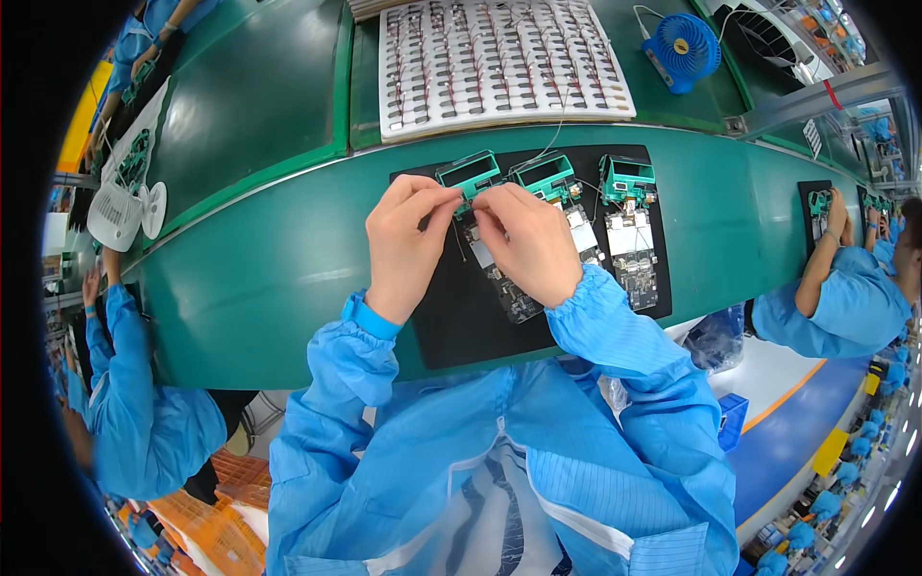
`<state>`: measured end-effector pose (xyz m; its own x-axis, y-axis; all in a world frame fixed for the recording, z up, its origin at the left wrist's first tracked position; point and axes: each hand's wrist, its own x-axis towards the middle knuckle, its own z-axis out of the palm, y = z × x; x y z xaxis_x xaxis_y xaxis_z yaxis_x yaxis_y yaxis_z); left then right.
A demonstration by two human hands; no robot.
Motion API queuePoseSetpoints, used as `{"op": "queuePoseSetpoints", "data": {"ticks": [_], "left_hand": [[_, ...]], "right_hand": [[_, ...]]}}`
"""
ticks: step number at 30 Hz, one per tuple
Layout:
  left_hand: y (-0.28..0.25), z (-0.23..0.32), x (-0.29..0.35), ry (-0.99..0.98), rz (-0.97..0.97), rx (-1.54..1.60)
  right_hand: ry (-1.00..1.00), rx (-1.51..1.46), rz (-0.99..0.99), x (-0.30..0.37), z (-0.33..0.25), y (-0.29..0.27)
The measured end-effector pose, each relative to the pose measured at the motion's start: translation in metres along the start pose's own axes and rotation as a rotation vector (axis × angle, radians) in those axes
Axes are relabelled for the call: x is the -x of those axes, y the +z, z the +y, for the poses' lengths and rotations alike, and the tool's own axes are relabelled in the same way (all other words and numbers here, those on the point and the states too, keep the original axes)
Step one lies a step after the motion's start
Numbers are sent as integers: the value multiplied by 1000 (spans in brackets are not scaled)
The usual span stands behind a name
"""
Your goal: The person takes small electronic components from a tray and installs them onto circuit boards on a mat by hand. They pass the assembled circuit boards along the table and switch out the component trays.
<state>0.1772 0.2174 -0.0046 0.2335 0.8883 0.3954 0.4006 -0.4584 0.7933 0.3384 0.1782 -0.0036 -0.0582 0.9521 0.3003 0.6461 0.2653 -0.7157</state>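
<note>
Green-framed circuit-board assembly [468, 171], leftmost of three, lying on the black mat [451, 336] atop the green worktop [240, 298], partly covered by the right hand [526, 240]. Expect low overall weight. Treat the frame, apparently plastic, as stiff; the bare circuit board [516, 302] as rigid but fragile; the thin wire [460, 240] below the fingertips as flexible and easily snagged. Judge the frame smooth, hence possibly slippery under bare skin. Regard the junction of frame and board as the likely weak point; avoid twisting. Take hold by the outer side walls of the frame, or by the long edges of the board; keep fingertips off mounted components and apply no pull to wiring. Appearance: rectangular bright green frame, set at a slant, with a wide dark opening; on the near side, a long narrow board, pale in the upper part, dark and densely populated at the lower end, with much of the middle hidden. Left hand [411, 240]: thumb and forefinger together beside the frame, any item between too small to tell. Right hand: fingertips just beside the left ones, pinch hidden, closure impossible to tell. Farther right on the same mat: middle assembly [545, 178] and rightmost assembly [629, 175], similar in build.
</note>
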Motion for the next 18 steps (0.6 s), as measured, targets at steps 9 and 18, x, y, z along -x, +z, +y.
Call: {"op": "queuePoseSetpoints", "data": {"ticks": [9, 18], "left_hand": [[9, 4, -2, 118, -69, -168], [13, 8, -15, 82, -71, -197]], "right_hand": [[-2, 21, 17, 0, 4, -5], [-163, 256, 78, 2, 13, -6]]}}
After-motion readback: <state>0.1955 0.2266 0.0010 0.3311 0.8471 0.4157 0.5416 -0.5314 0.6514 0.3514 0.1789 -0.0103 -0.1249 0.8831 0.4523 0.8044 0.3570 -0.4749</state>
